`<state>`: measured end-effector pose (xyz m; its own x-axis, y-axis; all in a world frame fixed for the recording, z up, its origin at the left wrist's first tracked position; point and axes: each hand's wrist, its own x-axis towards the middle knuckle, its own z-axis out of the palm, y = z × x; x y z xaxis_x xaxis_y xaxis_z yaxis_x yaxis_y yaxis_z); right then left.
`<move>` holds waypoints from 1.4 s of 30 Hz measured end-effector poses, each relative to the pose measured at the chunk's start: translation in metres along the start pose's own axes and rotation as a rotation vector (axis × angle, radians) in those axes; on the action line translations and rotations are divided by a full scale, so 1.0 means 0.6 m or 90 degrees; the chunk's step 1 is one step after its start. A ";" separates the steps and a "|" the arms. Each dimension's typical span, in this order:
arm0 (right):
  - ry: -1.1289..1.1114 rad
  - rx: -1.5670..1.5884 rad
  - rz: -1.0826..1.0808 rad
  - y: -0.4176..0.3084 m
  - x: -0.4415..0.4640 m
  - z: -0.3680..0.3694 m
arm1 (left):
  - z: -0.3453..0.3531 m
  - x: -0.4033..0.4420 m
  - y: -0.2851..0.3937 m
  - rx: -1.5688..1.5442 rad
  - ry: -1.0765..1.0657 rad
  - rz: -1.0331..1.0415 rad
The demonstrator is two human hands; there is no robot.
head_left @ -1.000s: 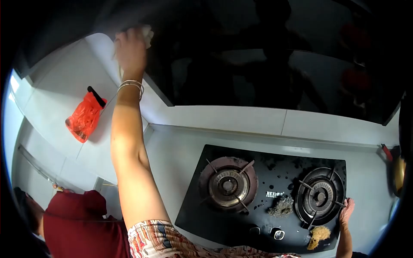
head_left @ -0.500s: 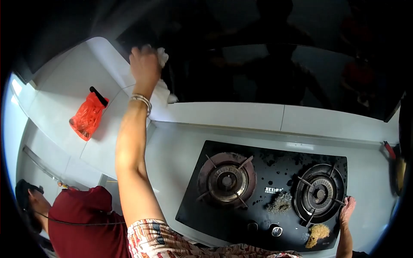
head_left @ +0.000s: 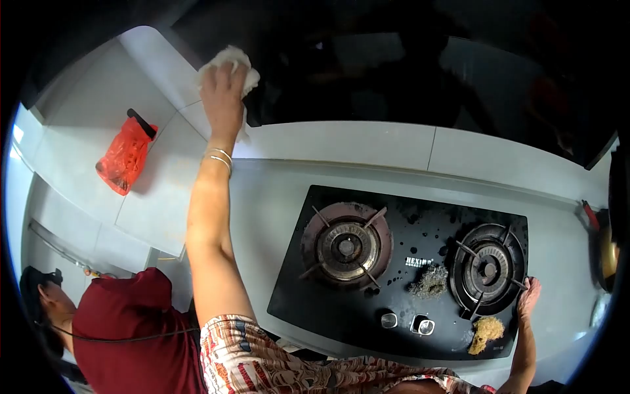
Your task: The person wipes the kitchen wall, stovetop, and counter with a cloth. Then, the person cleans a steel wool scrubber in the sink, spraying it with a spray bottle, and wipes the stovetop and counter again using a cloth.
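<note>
A crumpled white cloth [head_left: 231, 58] is under the fingers of my left hand [head_left: 223, 98], which presses it against the lower left corner of a glossy black panel [head_left: 341, 85]. A fold of the cloth hangs below the hand. My right hand [head_left: 529, 297] rests at the right edge of the black gas stove [head_left: 354, 322], its fingertips beside the grate of the right burner [head_left: 489, 270]. Nothing shows in that hand. A grey steel-wool scourer [head_left: 430, 282] and a tan scouring pad [head_left: 486, 333] lie on the stove top, which has wet spots.
A red plastic bag [head_left: 125, 157] with a black handle sticking out is at the left, by the tiles. Below it is a person in a dark red shirt [head_left: 131, 335], close to my left arm. A pan [head_left: 609, 259] stands at the far right. The left burner [head_left: 346, 247] has raised grate arms.
The view has tilted, so the stove sits higher in it. My left hand has turned and shifted slightly lower on the panel, with the cloth now spread beyond its fingertips. My right hand stays put.
</note>
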<state>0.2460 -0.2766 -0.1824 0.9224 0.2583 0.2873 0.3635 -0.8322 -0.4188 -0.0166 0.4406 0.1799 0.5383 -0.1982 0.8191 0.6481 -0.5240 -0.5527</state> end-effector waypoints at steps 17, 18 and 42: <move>0.031 -0.007 -0.037 -0.008 -0.007 -0.007 | 0.013 0.129 -0.111 -0.533 0.333 -0.339; 0.027 -0.014 -0.015 -0.008 -0.005 -0.006 | 0.019 0.131 -0.106 -0.444 0.278 -0.364; 0.038 0.000 -0.048 0.016 -0.005 0.010 | 0.071 0.100 -0.167 -0.351 0.121 -0.382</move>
<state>0.2475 -0.2827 -0.1923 0.8826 0.2911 0.3691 0.4323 -0.8110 -0.3941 -0.0262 0.5162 0.2778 0.0536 0.1325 0.9897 0.4128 -0.9054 0.0988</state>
